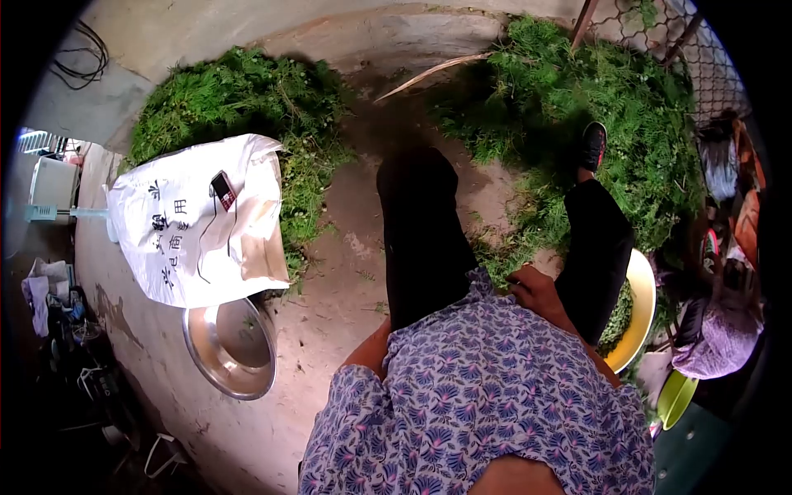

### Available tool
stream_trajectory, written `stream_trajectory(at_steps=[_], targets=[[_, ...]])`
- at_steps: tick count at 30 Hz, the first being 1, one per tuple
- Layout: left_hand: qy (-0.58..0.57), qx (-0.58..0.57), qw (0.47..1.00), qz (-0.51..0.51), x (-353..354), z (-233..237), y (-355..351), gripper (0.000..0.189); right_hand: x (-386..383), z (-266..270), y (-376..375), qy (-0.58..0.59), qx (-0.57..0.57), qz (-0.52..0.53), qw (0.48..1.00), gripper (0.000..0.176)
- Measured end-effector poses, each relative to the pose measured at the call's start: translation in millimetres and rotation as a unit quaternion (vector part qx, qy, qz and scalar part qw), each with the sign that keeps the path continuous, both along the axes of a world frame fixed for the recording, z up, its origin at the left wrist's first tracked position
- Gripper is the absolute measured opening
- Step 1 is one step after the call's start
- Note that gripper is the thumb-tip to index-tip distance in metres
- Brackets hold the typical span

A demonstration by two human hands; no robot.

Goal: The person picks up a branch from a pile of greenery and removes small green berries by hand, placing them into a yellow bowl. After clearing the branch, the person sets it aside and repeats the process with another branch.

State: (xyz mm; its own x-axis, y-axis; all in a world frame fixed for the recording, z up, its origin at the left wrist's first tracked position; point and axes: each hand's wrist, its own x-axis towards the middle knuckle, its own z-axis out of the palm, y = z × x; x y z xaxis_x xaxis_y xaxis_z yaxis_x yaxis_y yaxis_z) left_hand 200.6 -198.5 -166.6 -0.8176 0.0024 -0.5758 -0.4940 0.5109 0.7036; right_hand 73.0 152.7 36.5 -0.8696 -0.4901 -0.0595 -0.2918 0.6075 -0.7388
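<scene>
My right hand [535, 289] is at the hem of my patterned blouse [495, 379], over my lap. Its fingers look curled together; whatever they may hold is too small to make out. Only the forearm shows on my left side, and the hand itself is hidden behind the blouse and my thigh. Loose green feathery sprigs [499, 256] lie on the floor just beyond my right hand. Beside my right leg stands a yellow basin [643, 318] with small green pieces [617, 322] in it.
Heaps of leafy green plants lie at left [239, 99] and right [635, 140]. A white sack [157, 247] with a phone [223, 191] on it overlaps a steel basin [202, 355]. Another person in a purple garment [718, 334] sits at right near a lime-green container [676, 400].
</scene>
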Motion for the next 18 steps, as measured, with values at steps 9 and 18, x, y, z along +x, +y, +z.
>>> stream_trajectory(at_steps=[9,18], targets=[[-0.012,-0.011,1.000,0.019,21.8,7.4,0.9,0.028,19.3,28.3,8.0,-0.005,-0.036,-0.030,0.999,0.021],[-0.015,-0.018,0.999,0.030,4.1,12.9,1.9,0.028,14.7,48.0,-12.7,-0.019,-0.100,0.009,0.995,0.023]])
